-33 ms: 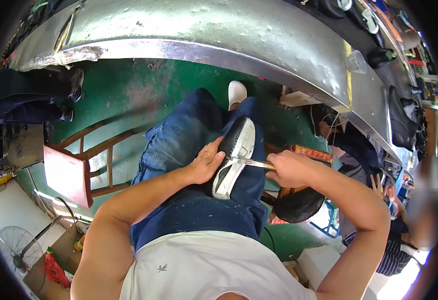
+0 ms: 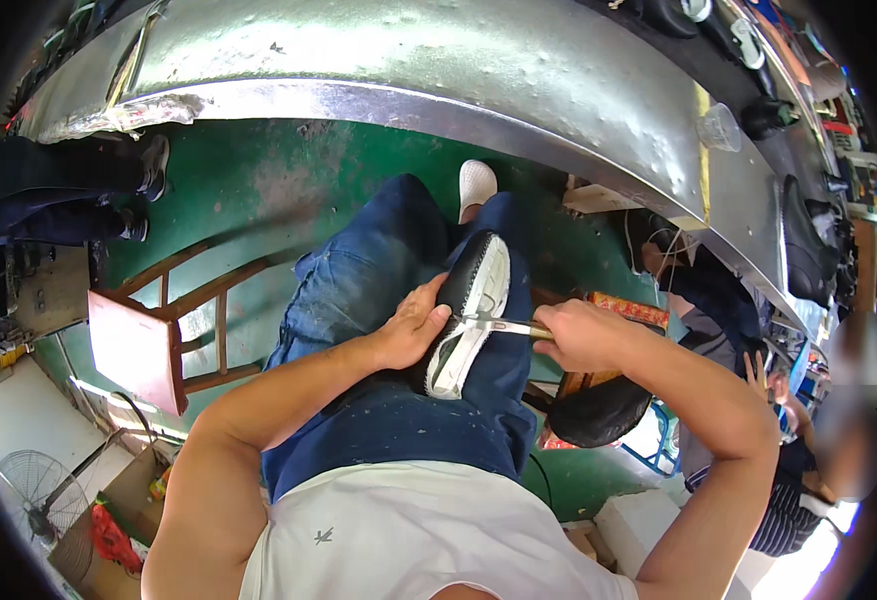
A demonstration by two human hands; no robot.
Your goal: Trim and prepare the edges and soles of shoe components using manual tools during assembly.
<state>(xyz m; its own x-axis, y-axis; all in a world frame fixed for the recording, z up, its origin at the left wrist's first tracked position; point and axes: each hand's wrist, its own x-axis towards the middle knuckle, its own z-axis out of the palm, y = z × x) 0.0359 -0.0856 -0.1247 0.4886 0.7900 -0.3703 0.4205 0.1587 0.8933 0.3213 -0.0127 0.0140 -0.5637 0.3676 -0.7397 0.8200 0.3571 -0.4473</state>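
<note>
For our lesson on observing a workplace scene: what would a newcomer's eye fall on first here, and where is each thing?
At the centre, a black-and-white shoe lies on the person's lap, steadied by the left hand. The right hand holds a thin metal blade against the shoe's sole edge. Above, a long dented metal bench curves across the top, and a wooden stool stands on the green floor at left.

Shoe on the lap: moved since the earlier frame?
No. The shoe lies at the same spot and angle relative to the wooden stool.
</note>
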